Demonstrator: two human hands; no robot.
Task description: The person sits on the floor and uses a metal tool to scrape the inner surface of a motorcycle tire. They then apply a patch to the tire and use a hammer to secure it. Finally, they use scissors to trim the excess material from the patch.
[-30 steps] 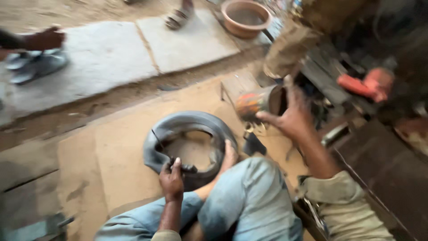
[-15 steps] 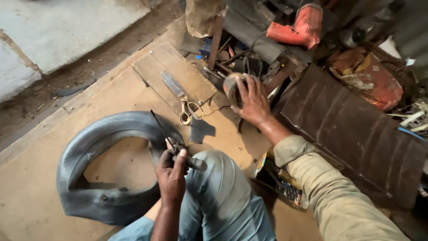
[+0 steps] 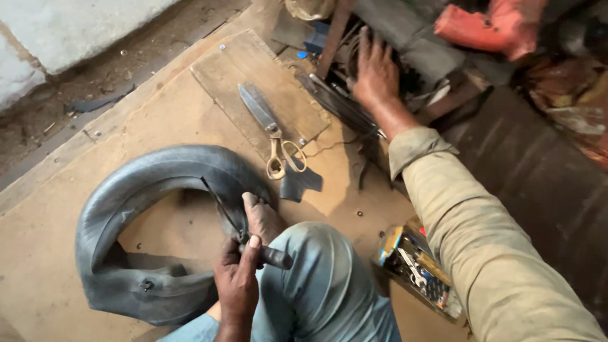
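**A:** Starting at the left, what have I got?

**B:** I see a limp black rubber inner tube (image 3: 136, 209) curled on the brown wooden floor board (image 3: 57, 253), its near end drawn up against my bent knee in blue jeans (image 3: 316, 278), likely so the leg steadies it. My left hand (image 3: 237, 278) has its fingers clamped round a short dark cylindrical tool handle (image 3: 273, 256) beside the tube's edge, thumb pressed on top.

**A:** And the middle?

**B:** Steel scissors with yellow handles (image 3: 271, 130) lie shut on a small wooden plank (image 3: 253, 82), with a cut scrap of black rubber (image 3: 301, 182) just beside them, within easy reach.

**A:** The right?

**B:** My right hand (image 3: 375, 73) is stretched into a heap of dark metal tools (image 3: 342, 104), fingers spread flat; I cannot tell whether it grips anything. Nearer, a small open box with yellow and blue edges (image 3: 415, 269) holds small parts.
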